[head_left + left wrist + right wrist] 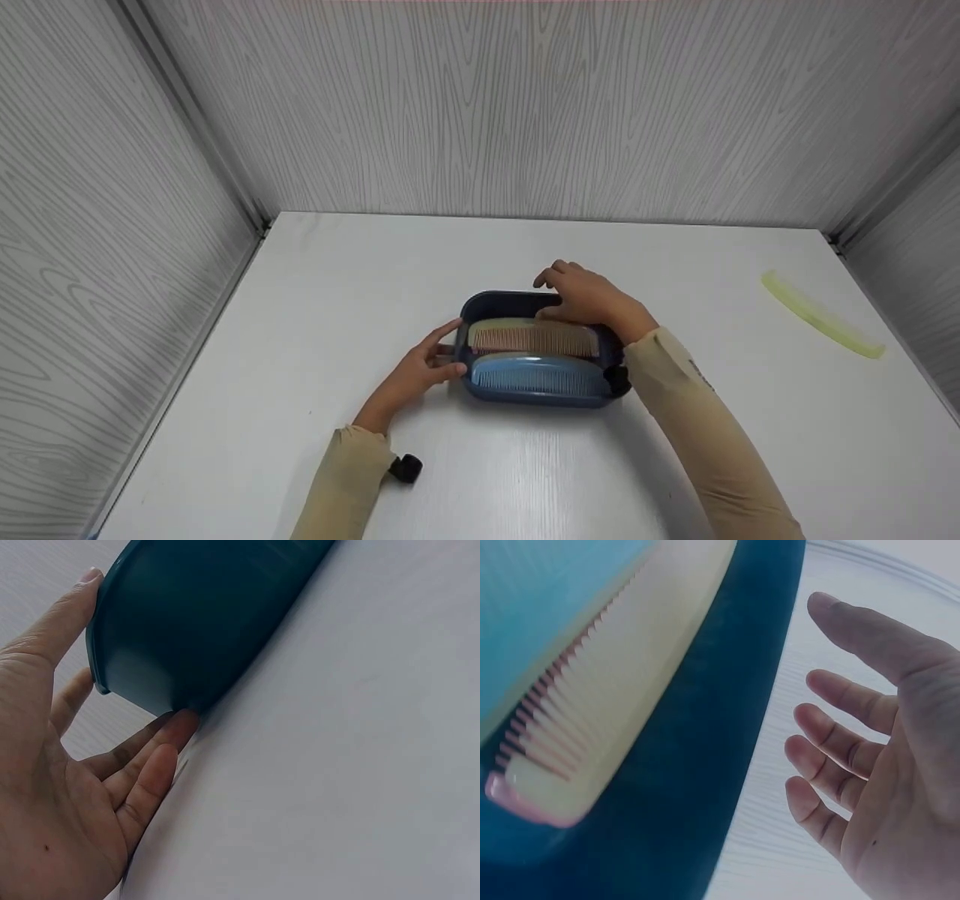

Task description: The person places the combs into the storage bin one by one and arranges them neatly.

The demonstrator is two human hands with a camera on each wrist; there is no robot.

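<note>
A dark blue box point(534, 401) holds several combs. In front inside it lies a light blue comb point(540, 375); behind that is a cream comb point(502, 325) with a pink comb point(514, 799) showing beneath it. My left hand point(409, 379) touches the box's left end, thumb and index finger spread along the rim and other fingers low by its base, as the left wrist view shows. Over the box's back right rim is my right hand point(589, 296). In the right wrist view its loosely bent fingers point(829, 731) hold nothing and stand apart from the combs.
A pale yellow-green comb point(821, 319) lies on the white table point(247, 390) at the right. Wood-grain panels point(487, 112) close off the back and both sides. A black wrist device point(406, 469) sits by the left cuff, another point(617, 379) by the right.
</note>
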